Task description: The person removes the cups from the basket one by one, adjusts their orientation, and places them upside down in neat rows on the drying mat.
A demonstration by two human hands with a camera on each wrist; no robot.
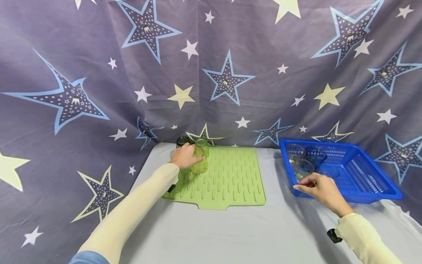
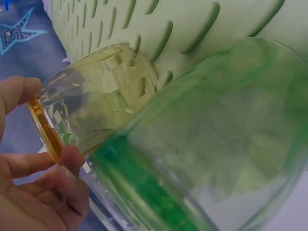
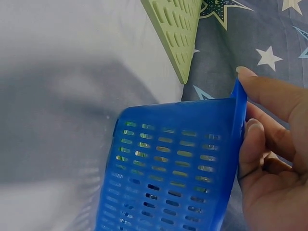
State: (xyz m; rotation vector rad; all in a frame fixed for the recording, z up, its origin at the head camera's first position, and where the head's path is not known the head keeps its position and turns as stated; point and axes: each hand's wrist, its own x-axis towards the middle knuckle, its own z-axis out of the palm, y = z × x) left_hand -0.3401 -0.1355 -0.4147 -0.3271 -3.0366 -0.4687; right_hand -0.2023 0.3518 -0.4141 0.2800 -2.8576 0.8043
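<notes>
A grey-purple curtain (image 1: 178, 22) printed with stars hangs across the far side, above a white table (image 1: 211, 234). On the right sits a slatted blue basket (image 1: 359, 198), with several clear glasses (image 1: 303, 168) grouped at its left end. Left of it, well apart, a green mat (image 1: 234, 176) with raised ridges lies flat.

The right hand (image 1: 319, 189) is at the basket's near left corner, thumb and fingers pinching the rim. The left hand (image 1: 187, 156) reaches over the mat's left part, its fingertips grasping the thick amber base of a yellow glass (image 1: 199, 167). That glass is upside down, mouth toward the mat; whether its lip bears fully on the ridges I cannot tell. Just beside it, on the near side, stands a pale green glass (image 1: 180, 183), also base up; on the far side are another green glass (image 1: 203, 146) and a dark glass (image 1: 182, 140).

The likeliest trouble is a knock: the glasses crowd together, so a sideways drift of the left wrist could tip the near green one. The fingertip hold on smooth glass could also slip, and a lip caught on a ridge could leave the yellow glass rocking. A tug on the rim might shift the basket and clink its contents.
</notes>
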